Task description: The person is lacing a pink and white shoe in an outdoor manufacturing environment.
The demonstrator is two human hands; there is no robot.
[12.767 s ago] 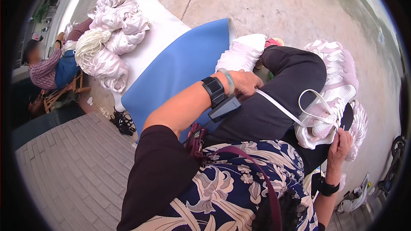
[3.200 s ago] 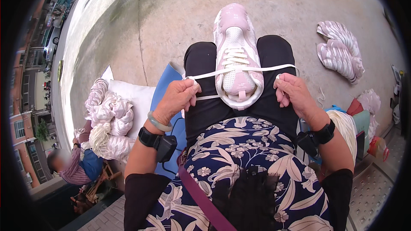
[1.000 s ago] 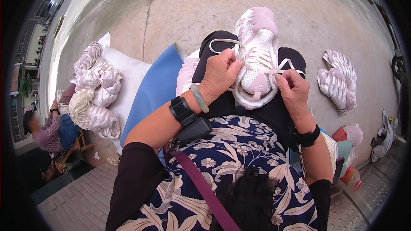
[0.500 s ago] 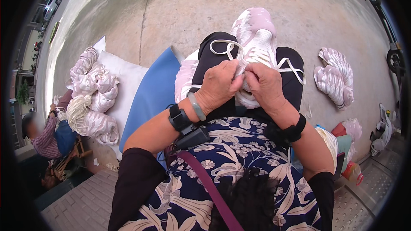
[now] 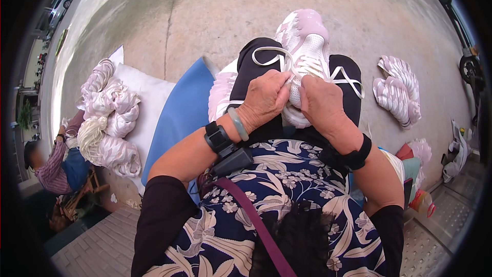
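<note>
Between my knees a pink-and-white shoe upper (image 5: 313, 41) lies with its toe pointing away from me. White shoelace (image 5: 256, 57) runs through its eyelets, with one loop over my left knee and another over my right. My left hand (image 5: 265, 93) is closed in a pinch at the left edge of the lacing, on the lace where it comes down from the loop. Close beside it, my right hand (image 5: 326, 101) has curled fingers at the shoe opening; what they hold is hidden behind the hand.
Bundles of nested shoe uppers (image 5: 115, 105) with a hank of laces (image 5: 92, 136) lie on a white sack (image 5: 154, 87) at left. A blue sheet (image 5: 179, 110) is by my left leg. More uppers (image 5: 397, 92) lie on the floor at right. A person (image 5: 54, 166) sits far left.
My right hand has turned and shifted slightly right, a little away from the left hand. The left hand has barely moved, and the shoe upper stays between my knees.
</note>
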